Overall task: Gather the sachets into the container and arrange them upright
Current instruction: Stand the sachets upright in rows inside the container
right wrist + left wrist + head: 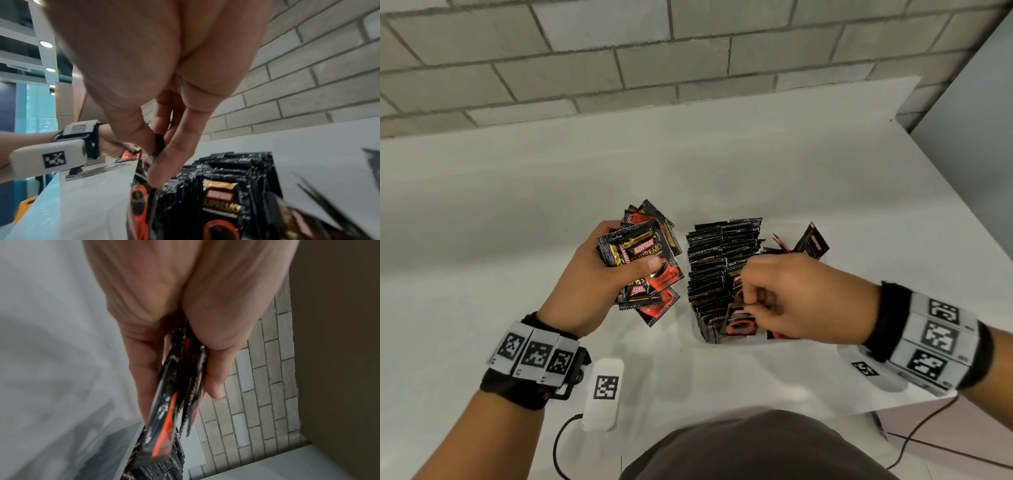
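White table (722, 164) | left hand (599, 274) grips sachets (643, 253) | label: KOPIKO SUPREMO

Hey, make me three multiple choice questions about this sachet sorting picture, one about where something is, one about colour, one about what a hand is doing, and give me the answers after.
1. Where is the bundle of loose sachets?
A. In the left hand
B. Flat on the table behind the container
C. On the floor

2. What colours are the sachets?
A. Blue and white
B. Black with red
C. Plain green

3. What is the right hand doing?
A. Resting flat on the table
B. Pinching a sachet at the near end of the container
C. Hanging empty at the person's side

Answers:
1 A, the left hand's thumb and fingers grip the fanned bundle beside the container.
2 B, the wrappers are black with red cup artwork.
3 B, thumb and fingers close on one sachet's top edge among the upright rows.
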Demonstrator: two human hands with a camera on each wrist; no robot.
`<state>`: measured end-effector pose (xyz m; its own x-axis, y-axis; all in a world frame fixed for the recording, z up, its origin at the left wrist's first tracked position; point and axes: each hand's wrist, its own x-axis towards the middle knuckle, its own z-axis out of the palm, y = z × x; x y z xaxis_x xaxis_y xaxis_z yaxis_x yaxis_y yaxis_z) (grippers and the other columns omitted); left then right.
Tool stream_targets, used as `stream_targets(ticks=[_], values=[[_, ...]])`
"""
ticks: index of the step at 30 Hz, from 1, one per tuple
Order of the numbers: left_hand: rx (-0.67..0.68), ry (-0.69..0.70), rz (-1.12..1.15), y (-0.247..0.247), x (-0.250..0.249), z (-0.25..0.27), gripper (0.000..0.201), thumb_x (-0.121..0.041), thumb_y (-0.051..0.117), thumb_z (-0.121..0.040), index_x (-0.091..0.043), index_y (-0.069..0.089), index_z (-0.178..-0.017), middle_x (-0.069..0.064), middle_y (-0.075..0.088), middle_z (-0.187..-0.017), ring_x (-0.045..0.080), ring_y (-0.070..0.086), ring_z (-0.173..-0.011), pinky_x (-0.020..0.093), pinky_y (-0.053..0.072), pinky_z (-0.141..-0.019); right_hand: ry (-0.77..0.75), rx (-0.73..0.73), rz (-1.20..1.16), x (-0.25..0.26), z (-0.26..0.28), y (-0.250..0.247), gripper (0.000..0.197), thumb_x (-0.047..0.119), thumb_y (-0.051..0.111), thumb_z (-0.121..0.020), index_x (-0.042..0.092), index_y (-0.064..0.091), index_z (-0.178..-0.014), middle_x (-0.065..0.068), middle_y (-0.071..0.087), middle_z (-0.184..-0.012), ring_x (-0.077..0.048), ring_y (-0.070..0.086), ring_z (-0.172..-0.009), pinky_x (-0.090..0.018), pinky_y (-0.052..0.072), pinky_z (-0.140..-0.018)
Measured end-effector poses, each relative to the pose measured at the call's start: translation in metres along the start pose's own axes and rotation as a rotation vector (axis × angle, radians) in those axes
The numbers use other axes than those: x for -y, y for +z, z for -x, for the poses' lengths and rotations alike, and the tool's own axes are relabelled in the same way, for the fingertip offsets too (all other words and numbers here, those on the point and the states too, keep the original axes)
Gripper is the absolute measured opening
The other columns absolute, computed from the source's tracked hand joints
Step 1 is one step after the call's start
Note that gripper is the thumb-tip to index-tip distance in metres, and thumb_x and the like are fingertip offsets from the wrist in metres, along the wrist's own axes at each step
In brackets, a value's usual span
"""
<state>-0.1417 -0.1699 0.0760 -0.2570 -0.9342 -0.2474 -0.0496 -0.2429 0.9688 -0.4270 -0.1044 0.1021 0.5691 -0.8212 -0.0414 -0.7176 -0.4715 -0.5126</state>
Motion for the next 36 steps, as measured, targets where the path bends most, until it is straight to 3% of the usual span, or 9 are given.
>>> stream_targets(ticks=[5,8,11,15,20,24,29,33,36], values=[[0.008,0.000,-0.006,0.000,0.000,0.001,0.059,-0.011,0.087,-0.074,-0.017,0.059,-0.125,0.010,0.074,-0.116,0.034,0.073,-0.106,0.053,0.059,-0.089,0.018,0.123,0.029,-0.005,-0.023,0.021,0.023,0.020,0.073,-0.086,0.023,0.050,-0.082,0.011,0.045,-0.089,-0.007,0.048,-0.069,-0.028,0.046,-0.067],[0.014,-0.001,-0.006,0.000,0.000,0.002,0.059,-0.014,0.083,-0.073,-0.016,0.059,-0.126,0.011,0.074,-0.117,0.035,0.073,-0.106,0.054,0.058,-0.090,0.111,0.175,0.042,-0.011,-0.030,0.025,0.037,0.025,0.079,-0.083,0.027,0.045,-0.097,0.010,0.037,-0.102,-0.013,0.053,-0.068,-0.035,0.049,-0.067],[0.015,-0.004,-0.004,-0.002,0.000,0.003,0.060,-0.015,0.084,-0.073,-0.015,0.058,-0.127,0.012,0.074,-0.117,0.035,0.073,-0.107,0.057,0.058,-0.091,0.186,0.221,0.012,-0.013,-0.035,0.030,0.054,0.033,0.081,-0.081,0.030,0.039,-0.115,0.008,0.036,-0.110,-0.020,0.061,-0.080,-0.041,0.053,-0.072],[0.009,-0.006,0.001,-0.003,0.001,0.005,0.061,-0.013,0.087,-0.075,-0.016,0.058,-0.128,0.011,0.074,-0.118,0.035,0.073,-0.107,0.059,0.057,-0.092,0.214,0.282,0.119,-0.012,-0.037,0.031,0.049,0.042,0.076,-0.085,0.028,0.044,-0.119,0.008,0.042,-0.110,-0.016,0.054,-0.077,-0.033,0.046,-0.069],[0.019,-0.004,-0.002,-0.002,-0.001,0.005,0.071,-0.029,0.091,-0.064,-0.019,0.059,-0.127,0.011,0.074,-0.118,0.035,0.073,-0.108,0.059,0.057,-0.093,0.168,0.283,0.340,-0.005,-0.041,0.028,0.045,0.051,0.071,-0.085,0.028,0.045,-0.113,0.007,0.049,-0.105,-0.019,0.050,-0.069,-0.036,0.045,-0.062],[0.032,-0.002,0.001,0.000,-0.002,0.005,0.072,-0.029,0.090,-0.063,-0.018,0.059,-0.127,0.011,0.074,-0.118,0.035,0.072,-0.108,0.059,0.057,-0.092,0.193,0.327,0.059,-0.002,-0.045,0.032,0.053,0.029,0.083,-0.077,0.024,0.046,-0.115,0.002,0.050,-0.106,-0.020,0.053,-0.084,-0.037,0.047,-0.072],[0.029,0.000,0.003,-0.001,-0.002,0.006,0.072,-0.028,0.090,-0.063,-0.017,0.059,-0.126,0.011,0.074,-0.118,0.034,0.073,-0.107,0.057,0.058,-0.092,0.217,0.288,-0.059,0.002,-0.043,0.034,0.060,0.033,0.084,-0.073,0.028,0.048,-0.121,0.006,0.045,-0.108,-0.016,0.054,-0.097,-0.032,0.049,-0.084],[0.027,-0.003,-0.001,-0.004,-0.002,0.008,0.072,-0.028,0.090,-0.064,-0.018,0.059,-0.127,0.011,0.074,-0.119,0.034,0.073,-0.108,0.058,0.057,-0.093,0.211,0.220,-0.097,0.000,-0.042,0.029,0.040,0.021,0.076,-0.082,0.025,0.053,-0.114,0.014,0.043,-0.092,-0.002,0.049,-0.081,-0.012,0.040,-0.068],[0.023,-0.006,0.006,-0.004,-0.002,0.009,0.073,-0.028,0.090,-0.064,-0.018,0.058,-0.128,0.011,0.074,-0.119,0.034,0.073,-0.108,0.057,0.058,-0.091,0.239,0.230,-0.118,-0.003,-0.044,0.033,0.036,0.019,0.078,-0.082,0.022,0.054,-0.107,0.009,0.052,-0.079,-0.005,0.049,-0.067,-0.016,0.038,-0.057]])
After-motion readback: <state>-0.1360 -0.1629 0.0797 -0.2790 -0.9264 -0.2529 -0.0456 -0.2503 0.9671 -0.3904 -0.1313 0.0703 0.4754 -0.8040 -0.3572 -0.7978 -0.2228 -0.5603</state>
